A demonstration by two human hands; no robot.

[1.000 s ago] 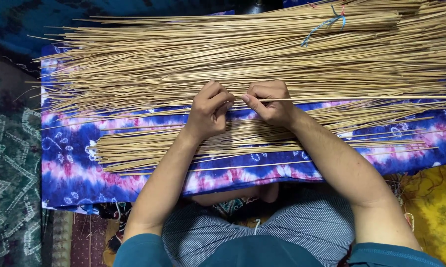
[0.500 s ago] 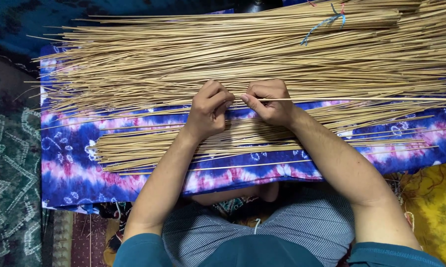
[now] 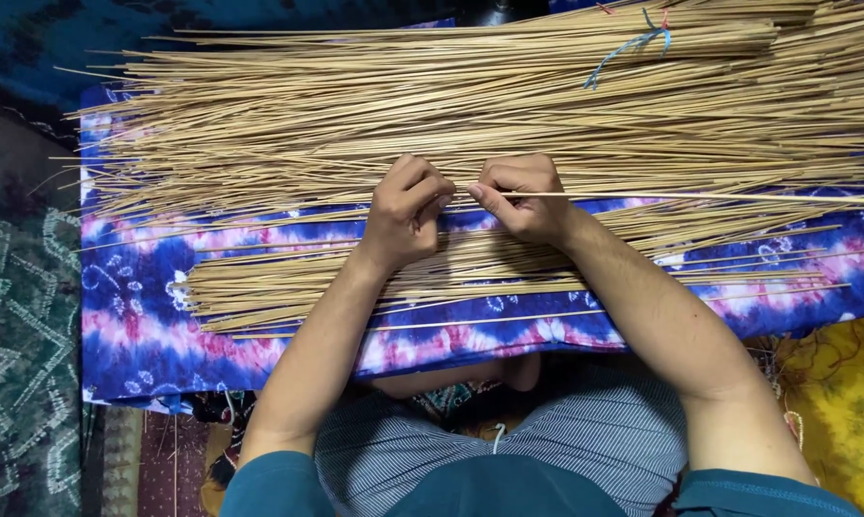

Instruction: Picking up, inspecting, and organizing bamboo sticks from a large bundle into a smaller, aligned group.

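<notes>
- Left hand (image 3: pixel 405 213) is curled shut, fingertips pinching the near end of a single thin stick (image 3: pixel 700 195).
- Right hand (image 3: pixel 523 196) is closed too, thumb and forefinger gripping that same stick just beside the left.
- The stick runs off to the right, lying over the blue and pink tie-dye cloth (image 3: pixel 135 325).
- Big pile of sticks (image 3: pixel 432 105) beyond the hands; a smaller bundle (image 3: pixel 355 287) sits under the wrists.
</notes>
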